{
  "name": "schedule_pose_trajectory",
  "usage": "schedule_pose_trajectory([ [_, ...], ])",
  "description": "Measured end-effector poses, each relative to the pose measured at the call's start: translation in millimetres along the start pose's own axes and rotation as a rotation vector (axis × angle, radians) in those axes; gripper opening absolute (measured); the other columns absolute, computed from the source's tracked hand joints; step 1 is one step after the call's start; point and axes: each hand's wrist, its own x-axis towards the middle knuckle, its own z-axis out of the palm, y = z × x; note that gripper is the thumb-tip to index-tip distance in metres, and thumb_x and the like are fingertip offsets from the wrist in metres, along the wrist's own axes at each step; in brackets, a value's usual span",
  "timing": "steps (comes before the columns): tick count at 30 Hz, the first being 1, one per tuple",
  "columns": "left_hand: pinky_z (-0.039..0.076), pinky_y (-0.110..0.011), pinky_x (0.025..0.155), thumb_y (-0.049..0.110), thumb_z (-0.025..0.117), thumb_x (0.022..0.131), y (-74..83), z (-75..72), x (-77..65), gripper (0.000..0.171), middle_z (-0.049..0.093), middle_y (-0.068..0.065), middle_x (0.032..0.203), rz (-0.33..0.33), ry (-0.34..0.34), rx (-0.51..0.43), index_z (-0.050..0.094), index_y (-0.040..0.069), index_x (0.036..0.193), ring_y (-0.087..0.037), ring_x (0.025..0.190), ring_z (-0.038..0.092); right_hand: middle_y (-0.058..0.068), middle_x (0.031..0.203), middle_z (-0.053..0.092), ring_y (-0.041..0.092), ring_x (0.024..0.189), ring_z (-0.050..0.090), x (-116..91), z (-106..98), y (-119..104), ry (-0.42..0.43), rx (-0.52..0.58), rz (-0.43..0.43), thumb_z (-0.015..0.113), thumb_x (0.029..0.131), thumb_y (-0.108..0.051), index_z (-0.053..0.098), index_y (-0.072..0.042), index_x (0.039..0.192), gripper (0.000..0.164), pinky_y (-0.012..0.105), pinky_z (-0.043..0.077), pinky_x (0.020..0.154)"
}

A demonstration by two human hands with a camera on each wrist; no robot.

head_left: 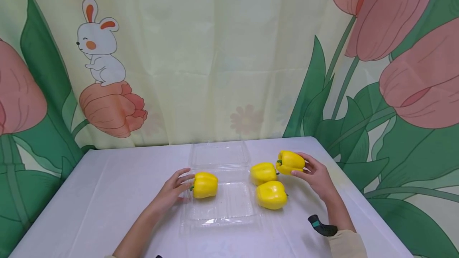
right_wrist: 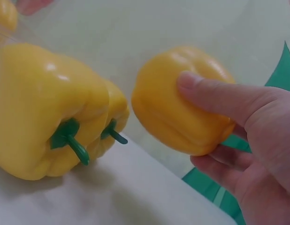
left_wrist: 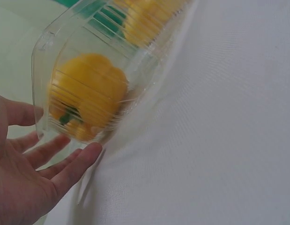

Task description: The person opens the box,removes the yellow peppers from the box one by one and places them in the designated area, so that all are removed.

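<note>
A clear plastic clamshell box (head_left: 234,204) lies with its lid (head_left: 219,154) folded back behind it. Inside, at the left end, sits one yellow bell pepper (head_left: 205,185), its green stem facing left. My left hand (head_left: 172,192) is at the box's left side, fingers spread and loosely extended by the wall near that pepper. Above the table on the right, my right hand (head_left: 317,174) grips another yellow bell pepper (right_wrist: 177,105) between thumb and fingers. Two more peppers, a rear one (head_left: 263,173) and a front one (head_left: 271,195), rest by the box's right side, stems pointing right.
The white-covered table (head_left: 118,194) reaches back to a curtain (head_left: 179,71) printed with tulips and a rabbit. A black band (head_left: 324,227) is on the right wrist.
</note>
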Motion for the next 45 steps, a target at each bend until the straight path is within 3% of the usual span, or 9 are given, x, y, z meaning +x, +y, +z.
schedule_pose_trajectory([
  [26, 0.060, -0.037, 0.080, 0.025, 0.057, 0.097, -4.5, 0.6, 1.9, 0.052, 0.051, -0.006, 0.145, -0.006, 0.004, -0.001, 0.038, 0.026, 0.145, -0.030, 0.126, 0.053, 0.016, 0.149, 0.040, 0.037, 0.128, 0.048, -1, -5, 22, -0.009, -0.093, 0.043, 0.074, 0.085, -0.032, 0.040, -0.011, 0.145, 0.073, 0.013, 0.051, 0.090],
  [29, 0.060, -0.037, 0.080, 0.026, 0.057, 0.097, -3.5, 0.5, 1.3, 0.052, 0.051, -0.006, 0.145, -0.009, 0.003, 0.001, 0.037, 0.026, 0.145, -0.030, 0.127, 0.053, 0.017, 0.149, 0.040, 0.038, 0.129, 0.047, -1, -6, 22, -0.011, -0.106, 0.054, 0.074, 0.084, -0.034, 0.041, -0.012, 0.145, 0.073, 0.029, 0.052, 0.098],
  [33, 0.060, -0.037, 0.081, 0.026, 0.057, 0.097, -1.6, 0.7, 0.4, 0.052, 0.051, -0.007, 0.145, -0.011, 0.004, 0.001, 0.037, 0.026, 0.145, -0.031, 0.127, 0.052, 0.018, 0.152, 0.037, 0.040, 0.133, 0.043, 1, -8, 26, -0.028, -0.131, 0.073, 0.074, 0.084, -0.035, 0.040, -0.012, 0.146, 0.074, 0.048, 0.043, 0.106],
  [45, 0.060, -0.037, 0.082, 0.027, 0.057, 0.097, -0.2, 0.5, 0.8, 0.052, 0.050, -0.007, 0.146, -0.010, 0.002, 0.008, 0.037, 0.026, 0.145, -0.032, 0.129, 0.051, 0.019, 0.152, 0.036, 0.042, 0.133, 0.043, 6, -4, 41, -0.047, -0.141, 0.100, 0.074, 0.082, -0.042, 0.039, -0.014, 0.146, 0.078, 0.053, 0.040, 0.108],
])
